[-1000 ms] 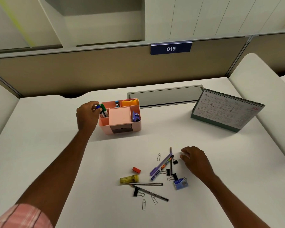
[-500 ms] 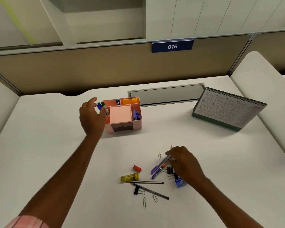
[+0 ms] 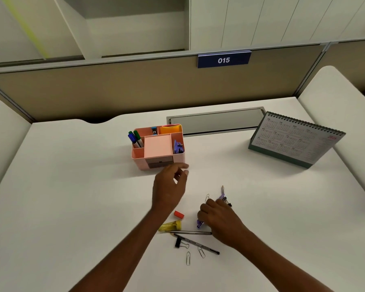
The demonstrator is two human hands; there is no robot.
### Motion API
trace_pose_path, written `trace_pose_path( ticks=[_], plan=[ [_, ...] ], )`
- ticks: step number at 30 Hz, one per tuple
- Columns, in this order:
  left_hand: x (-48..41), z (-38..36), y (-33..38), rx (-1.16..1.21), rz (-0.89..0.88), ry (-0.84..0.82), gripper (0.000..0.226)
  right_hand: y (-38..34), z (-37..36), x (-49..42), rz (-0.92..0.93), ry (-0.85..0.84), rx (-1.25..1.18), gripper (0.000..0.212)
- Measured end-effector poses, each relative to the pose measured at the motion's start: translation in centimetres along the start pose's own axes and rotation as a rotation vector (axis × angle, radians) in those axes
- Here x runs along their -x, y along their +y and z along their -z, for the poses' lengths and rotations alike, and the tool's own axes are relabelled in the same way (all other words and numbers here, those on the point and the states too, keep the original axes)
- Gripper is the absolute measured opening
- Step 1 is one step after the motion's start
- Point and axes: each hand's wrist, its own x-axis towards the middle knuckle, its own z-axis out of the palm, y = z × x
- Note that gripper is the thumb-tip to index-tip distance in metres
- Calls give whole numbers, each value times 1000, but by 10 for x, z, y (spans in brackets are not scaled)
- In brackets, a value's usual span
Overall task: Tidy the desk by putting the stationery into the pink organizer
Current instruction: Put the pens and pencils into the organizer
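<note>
right hand point(image 3: 217, 218) curled round the purple pens point(image 3: 199, 224), in front of the organizer point(image 3: 137, 160) and off to its right. the pens' long axis lies diagonal, roughly crosswise to the line back to the organizer. left hand point(image 3: 170, 187) is empty, fingers loose, just in front of the organizer. my call: right hand carries, tips the pens upright and drops them by the markers point(image 3: 135, 137).
</note>
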Motion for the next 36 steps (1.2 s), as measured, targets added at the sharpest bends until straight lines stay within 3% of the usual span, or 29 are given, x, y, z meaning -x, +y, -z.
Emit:
trace_pose_path(
  ticks=[6,10,15,22,27,33,36],
  plan=[
    [13,-3,-1,42,63,-322,14,-1,4,0,1,2,40,37],
    [22,-1,-5,33,95,-434,12,0,11,0,-50,62,-3,42],
    [27,4,-3,124,215,-492,8,6,35,-9,-243,251,-258,35],
    [18,16,22,269,184,-313,12,3,66,-29,-366,380,-488,18],
    [-16,44,39,216,79,-129,13,5,57,-28,-417,433,-415,48],
    [-94,87,42,68,-157,175,13,5,16,-4,-268,207,-255,49],
    [-124,92,46,-60,-237,255,16,2,-1,2,-188,68,-164,36]
  ],
)
